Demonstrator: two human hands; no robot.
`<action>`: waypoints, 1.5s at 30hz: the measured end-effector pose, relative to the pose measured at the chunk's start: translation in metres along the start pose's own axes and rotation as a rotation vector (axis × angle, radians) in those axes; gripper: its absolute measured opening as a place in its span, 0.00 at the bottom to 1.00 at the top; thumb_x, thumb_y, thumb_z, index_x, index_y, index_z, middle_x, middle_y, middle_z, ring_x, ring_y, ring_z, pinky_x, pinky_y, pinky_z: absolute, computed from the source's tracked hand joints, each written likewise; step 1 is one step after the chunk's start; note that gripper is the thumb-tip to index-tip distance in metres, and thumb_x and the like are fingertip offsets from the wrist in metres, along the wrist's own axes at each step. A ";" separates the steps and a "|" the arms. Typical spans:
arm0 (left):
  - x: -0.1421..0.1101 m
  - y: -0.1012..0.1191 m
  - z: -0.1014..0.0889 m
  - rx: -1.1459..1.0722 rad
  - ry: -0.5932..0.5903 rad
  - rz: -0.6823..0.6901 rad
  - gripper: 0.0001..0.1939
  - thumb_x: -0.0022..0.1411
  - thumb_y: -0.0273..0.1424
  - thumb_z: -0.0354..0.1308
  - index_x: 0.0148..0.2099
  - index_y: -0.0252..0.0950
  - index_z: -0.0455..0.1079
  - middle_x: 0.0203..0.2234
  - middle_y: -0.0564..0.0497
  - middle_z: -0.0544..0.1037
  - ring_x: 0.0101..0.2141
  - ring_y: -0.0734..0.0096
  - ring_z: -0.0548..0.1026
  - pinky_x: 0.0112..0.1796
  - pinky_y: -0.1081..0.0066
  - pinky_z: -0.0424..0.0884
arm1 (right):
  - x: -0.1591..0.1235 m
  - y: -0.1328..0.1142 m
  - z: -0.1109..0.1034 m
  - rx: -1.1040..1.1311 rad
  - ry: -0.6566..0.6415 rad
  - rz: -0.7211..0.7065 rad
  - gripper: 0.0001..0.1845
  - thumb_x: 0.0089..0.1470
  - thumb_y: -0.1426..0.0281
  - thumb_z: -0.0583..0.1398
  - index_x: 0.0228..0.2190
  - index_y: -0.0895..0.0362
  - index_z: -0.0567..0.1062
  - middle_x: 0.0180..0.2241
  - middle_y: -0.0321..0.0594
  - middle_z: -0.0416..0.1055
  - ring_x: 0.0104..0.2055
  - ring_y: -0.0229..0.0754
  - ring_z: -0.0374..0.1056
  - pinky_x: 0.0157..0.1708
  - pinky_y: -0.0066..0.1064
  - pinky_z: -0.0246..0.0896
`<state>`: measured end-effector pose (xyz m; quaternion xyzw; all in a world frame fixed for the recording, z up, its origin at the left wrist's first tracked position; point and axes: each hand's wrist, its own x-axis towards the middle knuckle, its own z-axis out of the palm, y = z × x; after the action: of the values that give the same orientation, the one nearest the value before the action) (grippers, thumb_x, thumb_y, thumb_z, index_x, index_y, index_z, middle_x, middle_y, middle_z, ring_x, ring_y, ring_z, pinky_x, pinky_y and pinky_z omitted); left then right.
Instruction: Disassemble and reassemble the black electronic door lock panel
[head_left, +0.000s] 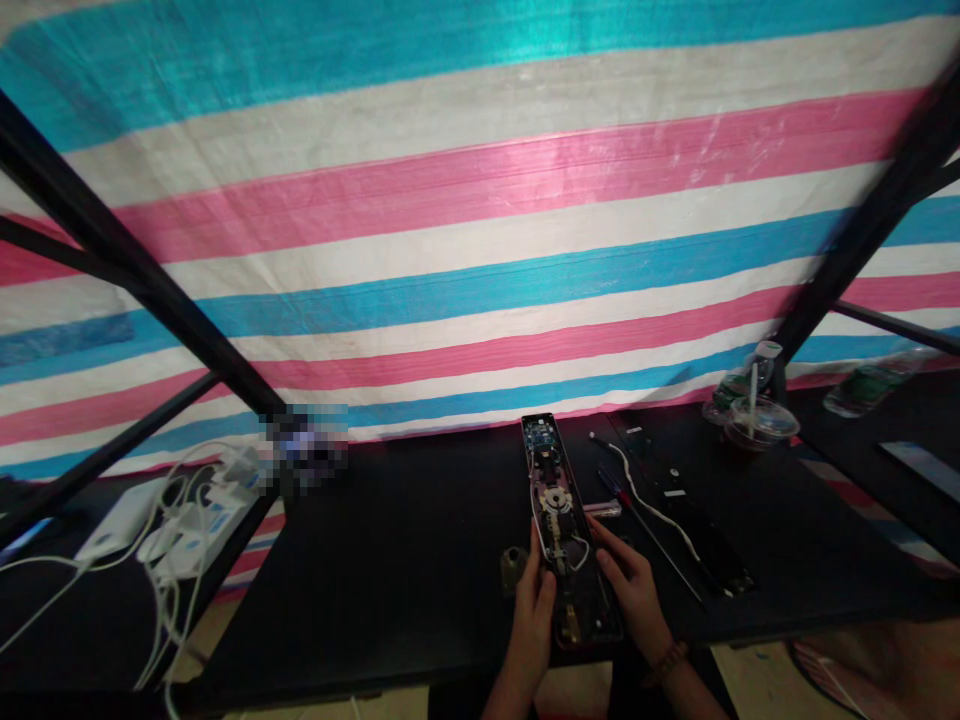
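A long, narrow black electronic casing [574, 585] lies open-side up at the table's front, its far end pointing away from me. A circuit board [541, 436], a pale round part [556, 500] and white wires show inside. My left hand [534, 600] is closed on its left edge, thumb on the rim. On the opposite edge, my right hand [630, 580] grips it, with fingers partly hidden beneath. To the right lie a screwdriver [622, 494] with a long shaft, a white cable [640, 490] and a flat black panel [705, 540]. A small dark metallic part [514, 568] sits beside my left hand.
A black table [360, 560] carries everything. White chargers and a power strip [202, 535] with tangled cables are at left. A plastic cup with a straw [759, 425] and a bottle [874, 385] stand or lie at right. Black frame posts [172, 310] flank a striped sheet [480, 240].
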<state>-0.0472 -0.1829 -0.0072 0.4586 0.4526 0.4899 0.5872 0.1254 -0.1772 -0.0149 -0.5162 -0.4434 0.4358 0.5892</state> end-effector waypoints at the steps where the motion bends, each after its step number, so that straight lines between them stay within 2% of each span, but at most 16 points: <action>1: -0.001 0.000 0.000 -0.002 -0.011 0.013 0.38 0.63 0.53 0.53 0.69 0.38 0.57 0.68 0.47 0.56 0.68 0.57 0.50 0.66 0.62 0.46 | 0.000 0.000 0.000 0.005 -0.003 -0.003 0.27 0.54 0.54 0.64 0.51 0.54 0.78 0.52 0.48 0.75 0.55 0.56 0.72 0.54 0.47 0.68; 6: -0.003 -0.004 0.001 -0.090 -0.071 0.079 0.42 0.62 0.55 0.52 0.71 0.39 0.52 0.70 0.47 0.52 0.68 0.55 0.50 0.66 0.61 0.48 | -0.001 0.000 0.000 0.041 -0.024 -0.006 0.29 0.53 0.54 0.65 0.53 0.53 0.76 0.54 0.49 0.74 0.55 0.57 0.71 0.54 0.48 0.69; 14: -0.006 -0.001 0.003 -0.052 -0.123 0.137 0.48 0.59 0.60 0.50 0.72 0.38 0.48 0.70 0.45 0.50 0.69 0.54 0.46 0.66 0.62 0.46 | -0.001 0.000 0.000 0.062 -0.032 -0.027 0.30 0.53 0.51 0.64 0.53 0.53 0.76 0.54 0.49 0.74 0.56 0.57 0.70 0.56 0.50 0.65; 25: -0.008 0.009 0.006 -0.067 -0.117 0.133 0.50 0.57 0.63 0.47 0.72 0.40 0.47 0.70 0.47 0.50 0.69 0.53 0.48 0.66 0.61 0.47 | 0.001 -0.003 0.002 0.074 -0.069 -0.071 0.33 0.53 0.48 0.62 0.55 0.52 0.75 0.55 0.48 0.72 0.58 0.57 0.69 0.57 0.48 0.65; 30: -0.010 0.014 0.007 -0.057 -0.163 0.135 0.52 0.56 0.63 0.48 0.73 0.39 0.43 0.70 0.47 0.49 0.69 0.53 0.48 0.66 0.62 0.47 | 0.000 -0.005 0.001 0.089 -0.065 -0.071 0.32 0.54 0.48 0.61 0.55 0.52 0.74 0.57 0.48 0.71 0.59 0.58 0.68 0.57 0.48 0.65; 34: -0.008 0.008 0.008 -0.085 -0.184 0.157 0.51 0.58 0.62 0.47 0.73 0.39 0.40 0.70 0.46 0.50 0.69 0.54 0.49 0.66 0.62 0.48 | 0.000 -0.005 0.001 0.105 -0.061 -0.068 0.32 0.54 0.48 0.62 0.54 0.51 0.75 0.56 0.48 0.71 0.59 0.58 0.67 0.58 0.48 0.64; 40: -0.002 -0.007 0.007 -0.132 -0.155 0.160 0.47 0.61 0.59 0.49 0.73 0.41 0.42 0.71 0.48 0.48 0.69 0.55 0.48 0.66 0.62 0.49 | 0.001 -0.001 -0.001 0.121 -0.066 -0.031 0.29 0.56 0.52 0.62 0.56 0.51 0.74 0.57 0.47 0.71 0.61 0.55 0.66 0.60 0.48 0.60; 45: -0.002 -0.005 0.007 -0.152 -0.131 0.133 0.45 0.62 0.57 0.50 0.73 0.41 0.44 0.70 0.48 0.50 0.68 0.55 0.51 0.65 0.61 0.51 | 0.001 -0.002 0.000 0.167 -0.112 0.016 0.32 0.57 0.51 0.61 0.58 0.52 0.71 0.57 0.48 0.71 0.58 0.55 0.68 0.57 0.47 0.64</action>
<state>-0.0398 -0.1856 -0.0104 0.4730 0.3434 0.5294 0.6149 0.1257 -0.1760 -0.0130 -0.4434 -0.4336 0.5041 0.6010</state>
